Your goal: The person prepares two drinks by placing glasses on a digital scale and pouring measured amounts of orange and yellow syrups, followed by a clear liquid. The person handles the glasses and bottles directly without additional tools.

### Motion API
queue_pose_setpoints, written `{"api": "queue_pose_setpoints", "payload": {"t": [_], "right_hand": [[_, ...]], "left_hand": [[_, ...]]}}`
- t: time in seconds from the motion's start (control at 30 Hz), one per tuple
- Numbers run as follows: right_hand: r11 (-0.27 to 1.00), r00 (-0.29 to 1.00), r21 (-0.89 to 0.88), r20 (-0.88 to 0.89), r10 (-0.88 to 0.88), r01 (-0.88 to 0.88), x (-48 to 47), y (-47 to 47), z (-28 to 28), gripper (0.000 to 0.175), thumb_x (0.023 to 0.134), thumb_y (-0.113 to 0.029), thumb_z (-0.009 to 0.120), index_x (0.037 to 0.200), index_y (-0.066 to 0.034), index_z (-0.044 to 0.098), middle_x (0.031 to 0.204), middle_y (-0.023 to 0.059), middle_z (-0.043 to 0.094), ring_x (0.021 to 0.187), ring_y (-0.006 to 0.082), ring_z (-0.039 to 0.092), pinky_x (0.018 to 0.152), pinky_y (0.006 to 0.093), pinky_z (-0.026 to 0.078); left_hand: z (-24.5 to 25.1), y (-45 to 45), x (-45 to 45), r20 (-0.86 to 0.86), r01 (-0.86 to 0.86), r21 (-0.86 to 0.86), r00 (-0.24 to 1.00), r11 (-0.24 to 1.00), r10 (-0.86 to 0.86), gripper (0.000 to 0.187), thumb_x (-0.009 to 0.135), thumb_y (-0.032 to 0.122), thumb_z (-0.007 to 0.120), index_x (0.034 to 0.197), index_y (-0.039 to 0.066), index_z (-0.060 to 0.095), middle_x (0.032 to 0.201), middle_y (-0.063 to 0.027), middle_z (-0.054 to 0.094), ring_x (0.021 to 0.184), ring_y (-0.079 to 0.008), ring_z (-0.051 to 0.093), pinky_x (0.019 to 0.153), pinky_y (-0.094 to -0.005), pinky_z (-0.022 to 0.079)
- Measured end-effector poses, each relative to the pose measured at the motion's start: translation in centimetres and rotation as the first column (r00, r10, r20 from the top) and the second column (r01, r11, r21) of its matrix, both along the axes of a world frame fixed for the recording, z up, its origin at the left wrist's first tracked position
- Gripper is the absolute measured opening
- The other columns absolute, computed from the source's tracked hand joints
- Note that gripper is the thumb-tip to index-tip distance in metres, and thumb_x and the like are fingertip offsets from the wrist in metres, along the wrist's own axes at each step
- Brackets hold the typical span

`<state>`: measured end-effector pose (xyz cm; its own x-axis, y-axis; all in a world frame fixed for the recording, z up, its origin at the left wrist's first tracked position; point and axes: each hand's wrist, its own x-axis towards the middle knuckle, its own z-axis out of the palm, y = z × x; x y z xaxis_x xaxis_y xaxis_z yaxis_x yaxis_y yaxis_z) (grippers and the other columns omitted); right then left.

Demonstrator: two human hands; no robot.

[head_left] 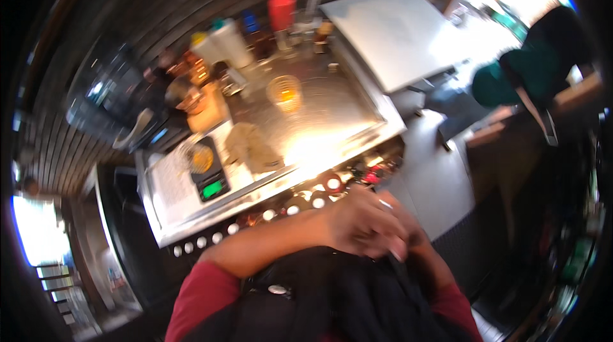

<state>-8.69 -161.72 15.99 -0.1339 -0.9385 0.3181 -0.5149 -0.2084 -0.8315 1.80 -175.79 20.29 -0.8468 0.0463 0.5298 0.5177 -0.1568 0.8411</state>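
My left hand [366, 224] is in front of my black apron [306, 294], its fingers curled and blurred. Behind it and partly covered, my right hand [407, 220] is close against it. Whether either hand grips something is lost in the blur. Beyond them is a stainless steel counter [330, 107]. On it stands a ribbed glass [285, 93] with amber liquid in the bottom. To the left, a second glass [201, 157] with yellow-orange contents rests on a black digital scale [210, 174] with a lit green display. A crumpled tan cloth [251, 146] lies beside the scale.
Plastic bottles [232, 43], a red-topped container [282, 12] and a wooden board [206, 107] line the counter's back and left. A white lid or board [392, 35] is at right. Several bottles [292, 205] sit below the front edge. A person's green cap [522, 74] appears right.
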Motion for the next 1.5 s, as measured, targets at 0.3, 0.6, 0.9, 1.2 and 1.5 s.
{"api": "queue_pose_setpoints", "payload": {"t": [0.3, 0.6, 0.9, 1.2, 1.5], "right_hand": [[0.998, 0.983, 0.025, 0.178, 0.055, -0.06, -5.7, 0.8, -1.2, 0.068, 0.07, -0.013, 0.088, 0.131, -0.0033, 0.059, 0.118, 0.0104, 0.063, 0.114, 0.0262, 0.063, 0.102, 0.0432, 0.049], [0.931, 0.768, 0.014, 0.561, -0.31, 0.365, -9.3, -1.4, -14.2, 0.083, 0.071, 0.009, 0.081, 0.145, -0.0075, 0.047, 0.124, 0.0085, 0.057, 0.116, 0.0224, 0.059, 0.106, 0.0418, 0.051], [0.774, 0.766, 0.264, 0.157, -0.624, 0.576, -9.1, -1.3, -21.8, 0.08, 0.07, -0.001, 0.095, 0.141, -0.0089, 0.058, 0.13, 0.0068, 0.063, 0.12, 0.0234, 0.062, 0.104, 0.0381, 0.052], [0.426, 0.564, 0.378, -0.439, -0.699, 0.822, -10.5, -2.6, -29.1, 0.07, 0.067, -0.014, 0.092, 0.132, -0.0094, 0.068, 0.119, 0.0158, 0.076, 0.112, 0.0338, 0.073, 0.099, 0.044, 0.055], [0.234, 0.362, 0.533, -0.148, -0.921, 0.813, -10.4, -2.7, -30.8, 0.06, 0.084, -0.011, 0.078, 0.142, 0.0013, 0.064, 0.133, 0.0164, 0.071, 0.116, 0.027, 0.07, 0.099, 0.0403, 0.054]], "left_hand": [[2.1, 2.2, -0.6, -0.304, -0.404, -0.33, 0.901, 0.853, 0.309, 0.028, 0.104, 0.038, 0.067, 0.103, 0.012, 0.076, 0.107, -0.0051, 0.065, 0.107, -0.0293, 0.064, 0.099, -0.054, 0.046], [-8.4, -0.4, 15.1, 0.359, -0.29, -0.376, 0.83, 0.88, 0.427, 0.025, 0.108, 0.025, 0.062, 0.107, 0.006, 0.077, 0.105, -0.0108, 0.073, 0.103, -0.0301, 0.069, 0.092, -0.0409, 0.053], [-11.7, 0.1, 25.2, 0.691, -0.585, -0.387, 0.328, 0.713, 0.644, 0.025, 0.107, 0.025, 0.064, 0.114, 0.005, 0.078, 0.106, -0.0122, 0.075, 0.102, -0.0285, 0.072, 0.091, -0.038, 0.054], [-13.5, -2.5, 32.5, 0.616, -0.71, -0.458, 0.18, 0.535, 0.767, 0.02, 0.105, 0.019, 0.069, 0.11, 0.003, 0.079, 0.101, -0.0105, 0.077, 0.097, -0.0254, 0.074, 0.087, -0.0354, 0.057], [-13.7, -9.7, 41.9, 0.605, -0.706, -0.519, 0.095, 0.482, 0.791, 0.018, 0.103, 0.019, 0.069, 0.106, 0.004, 0.079, 0.1, -0.0126, 0.076, 0.095, -0.0285, 0.074, 0.083, -0.0364, 0.057]]}}
